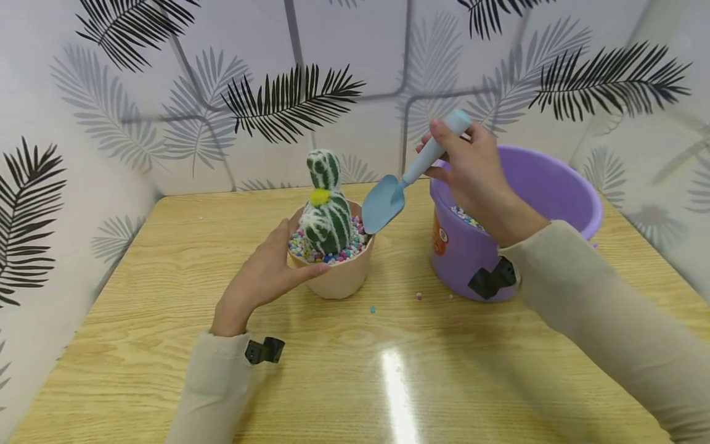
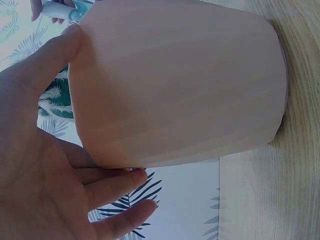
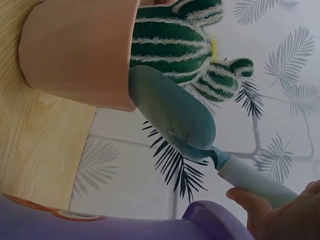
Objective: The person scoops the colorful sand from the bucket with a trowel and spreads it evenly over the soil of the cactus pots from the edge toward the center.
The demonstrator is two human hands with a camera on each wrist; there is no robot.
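A peach-coloured flower pot point(image 1: 339, 280) stands on the table, filled with small multicoloured pebbles point(image 1: 357, 243). From it rises a green cactus point(image 1: 333, 219) with white fuzz and a yellow flower. My left hand point(image 1: 266, 265) holds the pot's rim from the left, thumb on the near side; the left wrist view shows the thumb at the rim and fingers along the wall point(image 2: 180, 90). My right hand point(image 1: 471, 166) grips the handle of a blue trowel point(image 1: 383, 203). Its blade tilts down, with the tip at the pot's right rim; in the right wrist view the scoop point(image 3: 172, 112) hangs beside the cactus.
A purple bucket point(image 1: 460, 265) with more pebbles inside stands on the right, under my right forearm. A few loose pebbles point(image 1: 373, 309) lie on the wooden table point(image 1: 322, 376). Leaf-patterned wall covering point(image 1: 355, 135) rises behind the table's back edge.
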